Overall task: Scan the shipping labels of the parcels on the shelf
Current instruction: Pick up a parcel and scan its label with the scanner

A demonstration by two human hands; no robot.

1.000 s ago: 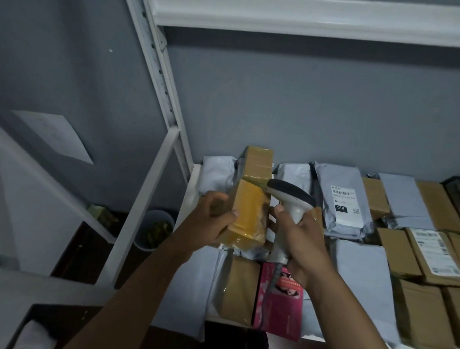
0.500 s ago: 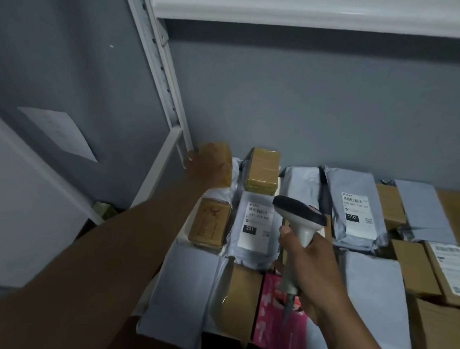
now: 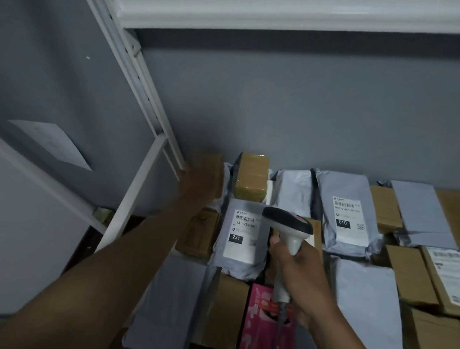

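Head view: a white shelf against a grey wall is seen packed with parcels, grey mailing bags and brown cardboard boxes laid side by side and overlapping. Two bags lie label-up: the grey bag marked 231 near the left end, and the grey bag marked 010 further right. A tape-wrapped brown box stands at the back, just behind the 231 bag, and a pink box sits at the front edge. At the far left rear, a small brown box is held by the left hand, fingers curled around it; the picture is blurred there, so whether it rests on the shelf cannot be told. The scanner is gripped by its handle in the right hand, head pointing away over the parcels, just beside the 231 label.

The step in hand is judged to be setting the small box aside and reading the next label. The scanner should be tilted squarely onto the 231 barcode, held steady, and the bag's plastic kept flat so glare and creases are avoided.
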